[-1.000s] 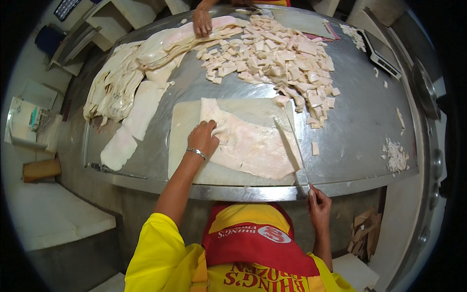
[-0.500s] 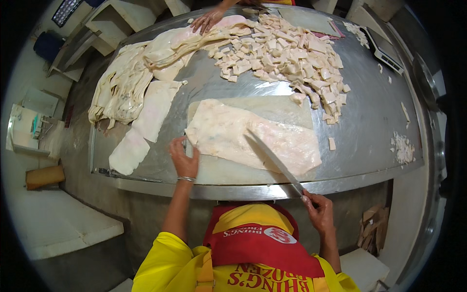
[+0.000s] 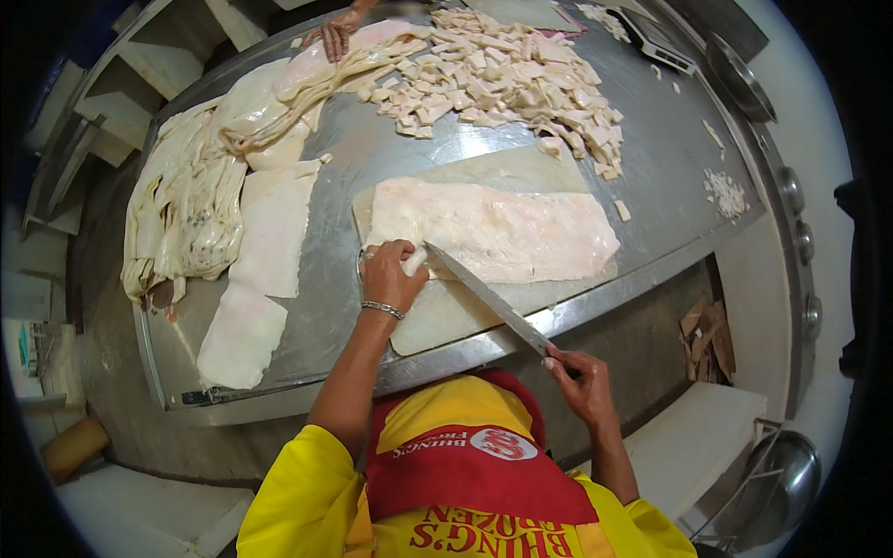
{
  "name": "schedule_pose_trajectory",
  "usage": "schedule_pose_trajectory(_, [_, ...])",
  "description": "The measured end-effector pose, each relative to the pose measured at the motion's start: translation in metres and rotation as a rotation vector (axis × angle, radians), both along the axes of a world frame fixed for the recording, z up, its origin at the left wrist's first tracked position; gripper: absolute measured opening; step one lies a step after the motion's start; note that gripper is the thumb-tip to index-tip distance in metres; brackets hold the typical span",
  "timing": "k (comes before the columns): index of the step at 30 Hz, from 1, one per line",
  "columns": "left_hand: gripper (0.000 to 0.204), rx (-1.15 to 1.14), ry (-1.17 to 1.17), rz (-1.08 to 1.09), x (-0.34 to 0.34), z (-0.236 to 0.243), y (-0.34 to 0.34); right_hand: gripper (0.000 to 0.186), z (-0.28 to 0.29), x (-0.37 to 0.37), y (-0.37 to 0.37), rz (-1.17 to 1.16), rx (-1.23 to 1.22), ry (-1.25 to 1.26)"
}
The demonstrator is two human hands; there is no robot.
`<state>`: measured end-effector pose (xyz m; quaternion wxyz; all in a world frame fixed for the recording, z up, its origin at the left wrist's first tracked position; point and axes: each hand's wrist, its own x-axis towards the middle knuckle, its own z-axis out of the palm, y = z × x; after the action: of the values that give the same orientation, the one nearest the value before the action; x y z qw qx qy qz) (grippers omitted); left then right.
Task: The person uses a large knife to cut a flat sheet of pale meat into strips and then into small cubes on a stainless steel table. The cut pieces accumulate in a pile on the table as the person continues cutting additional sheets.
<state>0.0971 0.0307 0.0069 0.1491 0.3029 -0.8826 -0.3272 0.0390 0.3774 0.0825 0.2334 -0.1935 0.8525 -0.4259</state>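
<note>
A pale sheet of pork skin (image 3: 502, 228) lies flat on a whitish cutting board (image 3: 446, 312) at the table's near edge. My left hand (image 3: 393, 277) is closed on the sheet's near-left corner, where a bit of it curls up between thumb and fingers. In my right hand (image 3: 581, 383) is the handle of a long knife (image 3: 493, 302). Its blade slants away to the left across the sheet's near edge, the tip close to my left fingers. Several longer pale skin strips (image 3: 244, 335) and a heap of folded skins (image 3: 186, 195) lie to the left.
A big pile of cut skin pieces (image 3: 502, 74) covers the far middle of the steel table (image 3: 335, 232). Another person's hand (image 3: 328, 37) rests on the far skins. A scale (image 3: 656, 42) stands at the far right, with small scraps (image 3: 726, 193) nearer.
My left hand has moved from the board's left edge onto the sheet's corner and closed on it. The knife tip has shifted left toward that corner. The view has turned.
</note>
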Motion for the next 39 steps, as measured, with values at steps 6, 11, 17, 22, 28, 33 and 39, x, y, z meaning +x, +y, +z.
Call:
schedule_pose_trajectory(6, [0.025,-0.069,0.235,0.018,0.010,-0.016,0.001,0.031,-0.007,0.021,-0.008,-0.018,0.006,0.067])
schedule_pose_trajectory(11, [0.024,-0.126,0.214,0.132,0.012,-0.018,0.008,0.030,0.002,0.031,-0.028,0.021,0.073,0.025])
schedule_pose_trajectory(17, [0.021,-0.048,0.283,0.191,0.011,-0.025,0.018,0.029,-0.008,0.041,-0.047,0.006,0.090,0.158])
schedule_pose_trajectory(22, [0.022,-0.025,0.301,0.198,0.013,-0.027,0.018,0.029,-0.017,0.038,-0.085,0.009,0.099,0.202])
schedule_pose_trajectory(28, [0.022,-0.034,0.323,0.180,0.016,-0.033,0.014,0.028,-0.034,0.028,-0.129,0.029,0.060,0.300])
schedule_pose_trajectory(33, [0.022,-0.016,0.377,0.172,0.018,-0.041,0.012,0.030,-0.048,0.039,-0.101,-0.002,0.088,0.353])
schedule_pose_trajectory(39, [0.020,-0.054,0.370,0.140,0.018,-0.037,0.011,0.029,-0.047,0.024,-0.126,0.028,0.088,0.404])
